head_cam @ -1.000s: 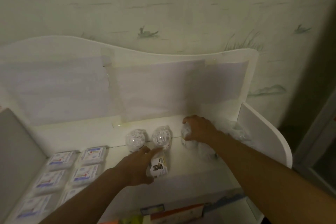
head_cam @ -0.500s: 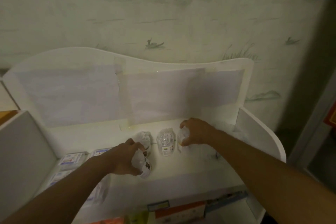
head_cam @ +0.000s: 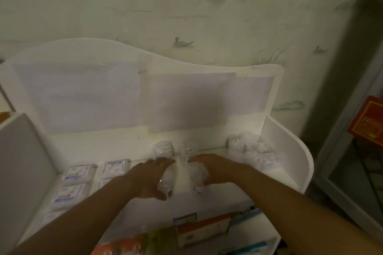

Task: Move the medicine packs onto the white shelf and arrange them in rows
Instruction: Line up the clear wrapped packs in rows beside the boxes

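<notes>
We see both hands down on the white shelf (head_cam: 234,178), each one laid over a clear, crinkly medicine pack. The left hand (head_cam: 149,178) rests with its fingers stretched forward and loosely together along the left side of the front-left pack (head_cam: 167,182), the thumb low near the pack's front end; the pack shows just to the right of the palm. The right hand (head_cam: 211,168) covers the front-right pack (head_cam: 196,175) from the right, fingers curved over its top, so most of that pack is hidden under the palm. The two packs lie side by side near the shelf's front edge with a narrow strip of bare shelf between them.

Behind them, by the back board, stand two more packs: a back-left pack (head_cam: 162,149) just beyond the left fingertips and a back-right pack (head_cam: 189,151) between the two hands, blurred. A loose heap of packs (head_cam: 250,151) fills the right rear corner against the side wall. On the left part of the shelf flat white boxes (head_cam: 77,173) sit in rows, near the left forearm.

Bare shelf lies to the right of the right hand, between it and the curved side wall, and along the front edge. Below the front edge coloured boxes (head_cam: 202,226) show on a lower level
</notes>
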{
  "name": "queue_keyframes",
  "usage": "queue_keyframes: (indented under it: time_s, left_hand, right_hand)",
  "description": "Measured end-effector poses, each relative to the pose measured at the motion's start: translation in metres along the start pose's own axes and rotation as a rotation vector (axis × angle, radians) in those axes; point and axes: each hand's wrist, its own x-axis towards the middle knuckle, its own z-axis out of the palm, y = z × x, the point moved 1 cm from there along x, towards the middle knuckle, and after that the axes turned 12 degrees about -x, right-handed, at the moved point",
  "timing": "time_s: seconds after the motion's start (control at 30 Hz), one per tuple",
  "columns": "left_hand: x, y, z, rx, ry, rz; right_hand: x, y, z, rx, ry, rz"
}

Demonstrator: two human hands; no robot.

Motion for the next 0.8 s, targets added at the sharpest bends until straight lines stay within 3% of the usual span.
queue_keyframes:
  time_s: [0.13, 0.33, 0.8]
  left_hand:
    - [-0.010, -0.007, 0.004, -0.133, 0.094, -0.079]
    - [0.000, -0.008, 0.004, -0.225, 0.056, -0.045]
    - [0.008, -0.008, -0.007, -0.138, -0.031, -0.120]
  right_hand:
    - [-0.004, -0.006, 0.007, 0.062, 0.010, 0.041]
    - [-0.001, -0.009, 0.003, 0.077, 0.049, 0.090]
    - [0.017, -0.002, 0.002, 0.072, 0.018, -0.020]
